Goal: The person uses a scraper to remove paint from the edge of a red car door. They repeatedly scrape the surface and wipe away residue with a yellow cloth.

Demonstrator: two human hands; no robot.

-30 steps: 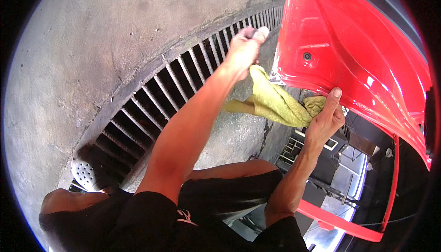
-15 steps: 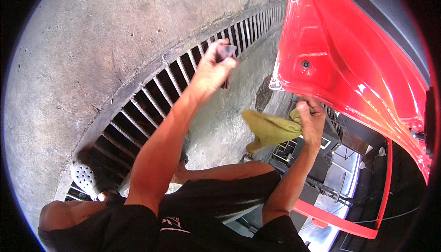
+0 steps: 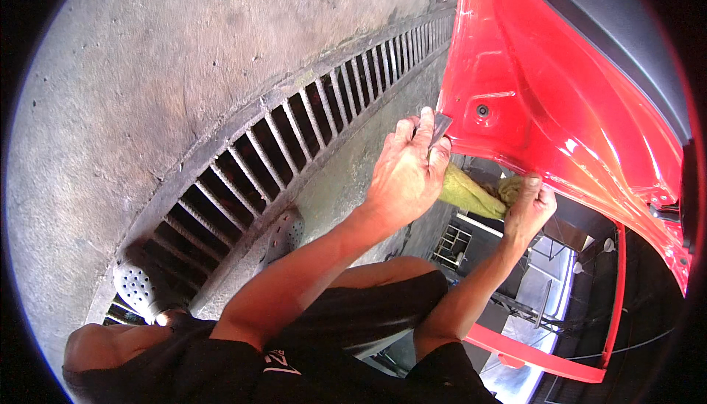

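Observation:
A glossy red car panel (image 3: 486,72), perhaps a door, stands in front of me to the right. At its lower left corner is my left hand (image 3: 407,172), closed, pinching a small dark grey sheet (image 3: 440,128) that looks like sandpaper. The sheet meets the panel's edge, as far as I can see. My right hand (image 3: 529,211) is closed on a yellow-green cloth (image 3: 471,192), with its fingers up against the panel's lower edge. Part of the cloth hangs behind my left hand.
A long metal floor grate (image 3: 254,150) curves through the grey concrete floor (image 3: 147,95) on my left. My clog-shod foot (image 3: 140,290) rests on it. Red steel bars (image 3: 545,361) and dark equipment (image 3: 508,268) stand at the lower right.
My left hand has moved right and down from over the grate to the panel's corner with the grey sheet. My right hand has shifted right and slightly down along the edge with the cloth.

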